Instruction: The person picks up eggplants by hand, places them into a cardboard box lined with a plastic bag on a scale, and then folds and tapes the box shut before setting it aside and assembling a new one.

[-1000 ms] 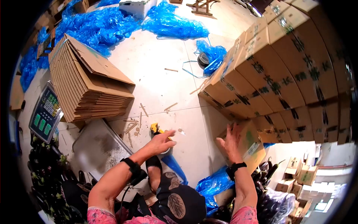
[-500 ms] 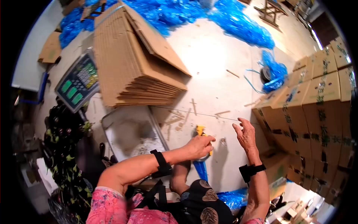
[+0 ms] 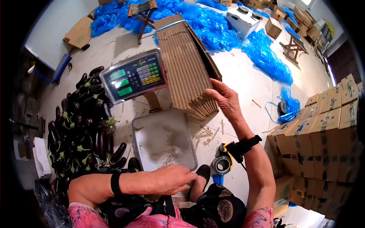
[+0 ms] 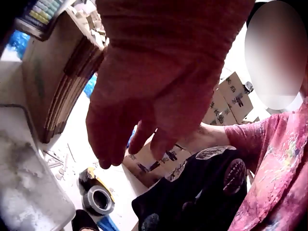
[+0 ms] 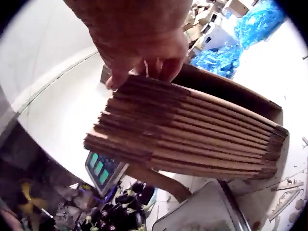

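A bound stack of folded cardboard [image 3: 182,64] stands on its edge behind the scale pan. At the stack's near right edge is the right hand [image 3: 228,102]; in the right wrist view the thumb and fingers of the right hand [image 5: 139,41] pinch the edges of the cardboard [image 5: 211,127], the fingertips partly hidden behind it. Above the lap, at the pan's near edge, the left hand [image 3: 171,180] holds nothing. In the left wrist view the fingers of the left hand [image 4: 149,82] hang loosely bent. The metal pan [image 3: 163,142] holds only dust and scraps.
The scale display [image 3: 133,76] stands left of the cardboard, eggplants [image 3: 91,114] lie left of the pan. A tape dispenser [image 3: 222,164] lies right of the pan near a foot. Packed boxes [image 3: 323,133] are stacked at right; blue plastic [image 3: 266,57] and a wooden stool [image 3: 144,17] are behind.
The right hand has moved from the packed boxes leftward to the folded cardboard and taken hold of its edge. The left hand has left the tape dispenser for the lap. The head view has turned left.
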`<state>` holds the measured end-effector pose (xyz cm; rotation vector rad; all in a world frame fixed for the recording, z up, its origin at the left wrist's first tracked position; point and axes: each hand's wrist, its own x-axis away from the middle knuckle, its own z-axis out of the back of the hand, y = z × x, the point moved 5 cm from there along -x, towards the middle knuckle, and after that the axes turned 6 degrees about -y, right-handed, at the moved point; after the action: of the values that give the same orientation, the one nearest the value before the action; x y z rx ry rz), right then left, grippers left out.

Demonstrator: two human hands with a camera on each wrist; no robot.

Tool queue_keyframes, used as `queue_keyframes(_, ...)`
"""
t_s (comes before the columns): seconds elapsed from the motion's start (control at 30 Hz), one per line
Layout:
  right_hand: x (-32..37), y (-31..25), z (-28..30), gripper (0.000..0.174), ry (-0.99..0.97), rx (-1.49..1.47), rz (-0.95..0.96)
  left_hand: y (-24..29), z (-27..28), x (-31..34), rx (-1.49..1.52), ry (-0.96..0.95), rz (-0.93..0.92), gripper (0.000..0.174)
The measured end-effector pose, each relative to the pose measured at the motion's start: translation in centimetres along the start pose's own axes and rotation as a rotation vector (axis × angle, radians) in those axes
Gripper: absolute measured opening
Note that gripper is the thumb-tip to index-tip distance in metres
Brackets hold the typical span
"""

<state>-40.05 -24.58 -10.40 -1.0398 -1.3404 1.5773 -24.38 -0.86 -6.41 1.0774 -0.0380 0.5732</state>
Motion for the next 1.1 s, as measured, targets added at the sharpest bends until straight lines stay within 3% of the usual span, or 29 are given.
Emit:
queue_keyframes(0.13, 0.0, 0.1, 1.5, 0.047, -0.062, -0.053, -0.101, -0.8, -0.1, 2.8, -0.077, 0.063, 0.007, 0.028)
queue_keyframes(0.27, -0.5, 1.0, 2.8, 0.050, -0.056, -0.092, -0.101, -0.8, 0.6, 4.4, -0.139, 0.082, 0.003, 0.027)
queue_keyframes(0.33, -0.4, 0.6, 3.2, 0.044, -0.068, -0.042, -0.119, -0.6, 0.7, 4.8, -0.163, 0.049, 0.024, 0.029)
queue_keyframes(0.5, -0.5, -1.9, 3.6, 0.037, -0.047, 0.339, -0.017, -0.4, 0.1, 5.3, -0.222, 0.047, 0.038, 0.028)
queue_keyframes(0.6, -0.3, -4.2, 3.3, 0.027, 0.061, 0.700, 0.209, 0.4, -0.2, 5.5, -0.276, 0.068, 0.014, 0.027)
queue_keyframes(0.63, -0.2, -5.2, 2.8, 0.029, 0.102, 0.976, 0.151, 0.4, -0.4, 5.4, -0.300, 0.069, 0.005, 0.026)
queue_keyframes(0.67, 0.1, -5.2, 2.3, 0.027, 0.119, 1.146, 0.247, 0.6, -0.6, 5.4, -0.324, 0.071, -0.003, 0.026)
queue_keyframes(0.8, 5.5, -9.5, 2.5, 0.021, 0.005, 1.091, 0.173, 1.5, -0.7, 6.1, -0.329, 0.133, -0.082, 0.025)
queue_keyframes(0.93, 13.3, -10.3, 5.8, 0.035, -0.214, 1.364, -0.238, 0.9, -1.4, 6.8, -0.328, 0.120, -0.095, 0.026)
queue_keyframes(0.97, 14.1, -9.8, 6.1, 0.050, -0.247, 1.416, -0.306, 0.7, -1.6, 6.9, -0.345, 0.095, -0.078, 0.026)
queue_keyframes(1.07, 13.0, -8.5, 5.5, 0.066, -0.171, 1.269, -0.138, 1.3, -1.5, 6.5, -0.418, -0.015, -0.027, 0.024)
queue_keyframes(1.1, 11.7, -7.2, 4.8, 0.068, -0.179, 1.242, -0.178, 1.6, -1.6, 6.6, -0.428, 0.019, -0.044, 0.024)
